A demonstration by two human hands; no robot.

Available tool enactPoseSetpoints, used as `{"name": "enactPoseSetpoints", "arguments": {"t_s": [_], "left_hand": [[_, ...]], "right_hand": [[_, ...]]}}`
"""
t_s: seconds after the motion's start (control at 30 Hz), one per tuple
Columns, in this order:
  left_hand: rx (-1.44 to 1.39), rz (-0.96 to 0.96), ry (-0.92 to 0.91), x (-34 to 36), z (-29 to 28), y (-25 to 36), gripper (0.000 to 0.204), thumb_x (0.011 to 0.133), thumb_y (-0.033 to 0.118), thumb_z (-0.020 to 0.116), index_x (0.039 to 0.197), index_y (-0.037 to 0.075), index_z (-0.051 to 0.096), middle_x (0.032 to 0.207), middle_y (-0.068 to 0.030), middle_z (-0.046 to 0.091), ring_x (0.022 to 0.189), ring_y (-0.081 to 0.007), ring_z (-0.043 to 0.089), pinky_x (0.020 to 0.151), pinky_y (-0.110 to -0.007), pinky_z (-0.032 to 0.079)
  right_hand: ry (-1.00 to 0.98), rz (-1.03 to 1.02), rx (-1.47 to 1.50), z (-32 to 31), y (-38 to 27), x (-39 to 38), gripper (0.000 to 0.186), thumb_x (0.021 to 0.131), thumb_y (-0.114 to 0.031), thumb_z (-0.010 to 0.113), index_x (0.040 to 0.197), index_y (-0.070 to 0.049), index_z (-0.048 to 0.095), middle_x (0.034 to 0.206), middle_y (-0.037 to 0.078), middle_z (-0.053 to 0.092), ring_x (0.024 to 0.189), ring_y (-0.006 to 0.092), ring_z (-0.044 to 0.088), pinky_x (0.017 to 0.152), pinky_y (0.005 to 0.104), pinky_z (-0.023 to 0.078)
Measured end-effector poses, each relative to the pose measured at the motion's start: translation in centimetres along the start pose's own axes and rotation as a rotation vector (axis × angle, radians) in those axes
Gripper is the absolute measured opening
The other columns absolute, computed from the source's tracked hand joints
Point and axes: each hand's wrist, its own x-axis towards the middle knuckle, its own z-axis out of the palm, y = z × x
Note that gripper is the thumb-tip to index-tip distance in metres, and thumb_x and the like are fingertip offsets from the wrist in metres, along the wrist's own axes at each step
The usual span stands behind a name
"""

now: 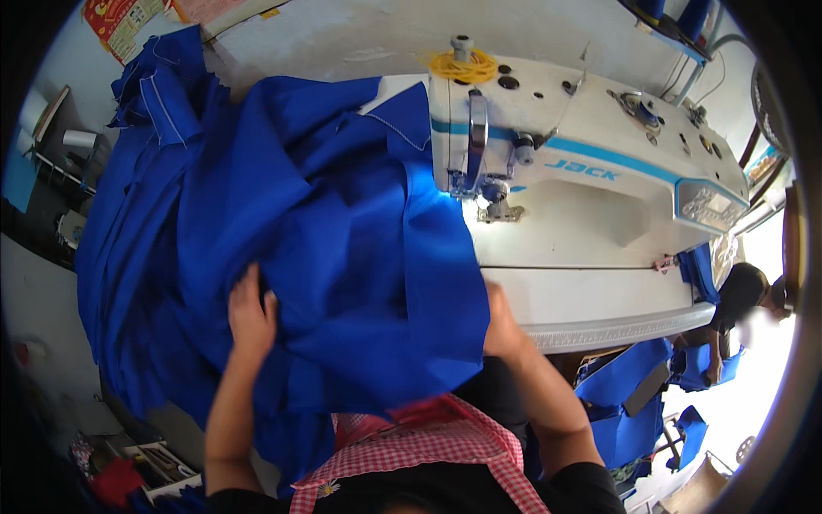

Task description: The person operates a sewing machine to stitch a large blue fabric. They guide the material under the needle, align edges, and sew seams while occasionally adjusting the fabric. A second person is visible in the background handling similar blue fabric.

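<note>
A large heap of blue fabric [342, 248] spreads over the left of the sewing table [565, 291], with stitched pieces piled at its upper left. My left hand [253, 313] lies on the cloth with fingers stretched out and thumb apart, fingertips partly in a fold. My right hand [501, 321] grips the fabric's right edge, some fingers hidden by it. The white industrial sewing machine [591, 137] stands behind, its lamp lighting the cloth beside the presser foot [497, 214].
Thread cones [689, 26] stand on a rack at top right. Another person [736, 295] works with blue pieces at the far right. More blue fabric [625, 377] hangs below the table. A tray of tools [163, 463] sits at lower left, near red cloth [116, 484].
</note>
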Motion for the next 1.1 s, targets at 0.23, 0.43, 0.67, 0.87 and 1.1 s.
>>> {"name": "enactPoseSetpoints", "arguments": {"t_s": [0.23, 0.43, 0.67, 0.87, 1.1], "left_hand": [[0.18, -0.195, -0.112, 20.8, 9.5, -10.7, 0.048, 0.089, 0.021, 0.053, 0.131, -0.003, 0.048, 0.131, -0.0291, 0.051, 0.122, -0.0437, 0.048, 0.104, -0.047, 0.039], [-0.075, 0.053, -0.272, 26.9, 12.3, 1.0, 0.04, 0.089, 0.019, 0.054, 0.124, -0.001, 0.055, 0.121, -0.0267, 0.058, 0.115, -0.0422, 0.053, 0.099, -0.046, 0.043], [-0.019, 0.276, 0.26, 16.0, 5.4, -13.7, 0.025, 0.09, 0.006, 0.056, 0.113, 0.003, 0.064, 0.106, -0.0209, 0.066, 0.1, -0.0378, 0.062, 0.087, -0.042, 0.05], [0.073, -0.087, 0.293, 6.3, 0.1, -18.7, 0.028, 0.089, 0.001, 0.053, 0.116, 0.002, 0.061, 0.113, -0.0191, 0.063, 0.103, -0.0382, 0.059, 0.091, -0.043, 0.048], [-0.188, 0.545, 0.276, 9.5, -4.7, 10.2, 0.016, 0.085, 0.012, 0.063, 0.098, 0.006, 0.068, 0.093, -0.0118, 0.07, 0.089, -0.0295, 0.065, 0.079, -0.042, 0.05]], "right_hand": [[-0.156, -0.25, -0.187, 3.1, -0.3, -2.0, 0.027, 0.065, -0.016, 0.074, 0.088, -0.002, 0.068, 0.097, 0.018, 0.068, 0.097, 0.0372, 0.065, 0.092, 0.0426, 0.05], [-0.215, -0.181, 0.052, 7.1, -2.4, -3.9, 0.033, 0.066, 0.003, 0.066, 0.097, -0.008, 0.07, 0.104, 0.004, 0.07, 0.104, 0.0234, 0.064, 0.094, 0.041, 0.047], [-0.297, -0.095, -0.274, 5.3, -3.1, -9.8, 0.02, 0.068, 0.001, 0.068, 0.084, -0.011, 0.071, 0.095, -0.002, 0.071, 0.099, 0.0163, 0.065, 0.107, 0.0455, 0.033], [-0.09, -0.046, -0.47, 4.1, -1.8, -12.5, 0.004, 0.076, -0.008, 0.07, 0.078, -0.01, 0.069, 0.09, -0.003, 0.071, 0.1, 0.017, 0.061, 0.104, 0.0483, 0.034], [-0.011, -0.159, -0.291, 7.0, -2.7, -11.9, 0.011, 0.071, 0.004, 0.067, 0.079, -0.003, 0.067, 0.085, 0.007, 0.067, 0.089, 0.0254, 0.065, 0.074, 0.033, 0.056]]}}
